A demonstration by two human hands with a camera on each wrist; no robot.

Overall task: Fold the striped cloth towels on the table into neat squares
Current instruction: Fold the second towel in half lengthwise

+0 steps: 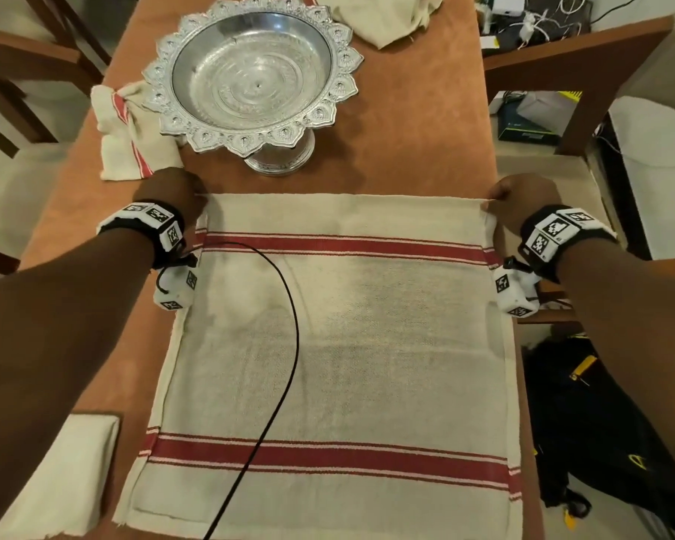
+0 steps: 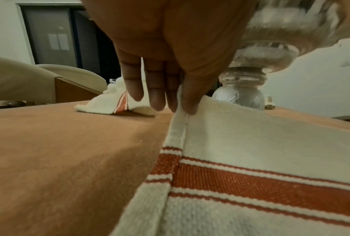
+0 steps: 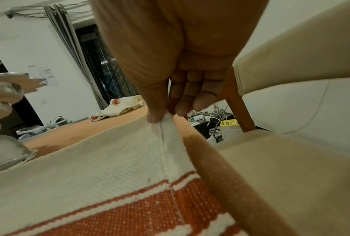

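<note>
A: What were the hands doing?

B: The left hand (image 2: 170, 47) pinched the far left corner of the spread towel (image 1: 340, 344), thumb against fingertip at the hem. The right hand (image 3: 178, 63) pinched the far right corner the same way. Both corners were lifted slightly off the table (image 1: 425, 111).

A: And the towel itself?

B: It lay open and flat on the orange tabletop, red stripes running across, a black cable (image 1: 289, 329) trailing over it.

A: How far along was the job?

B: Early, I'd judge. This towel had no fold in it yet. A crumpled striped towel (image 1: 129, 138) sat beside the silver pedestal tray (image 1: 250, 72), another crumpled one (image 1: 378, 17) at the far end. A folded cloth (image 1: 67, 473) by the left forearm looked finished.
</note>
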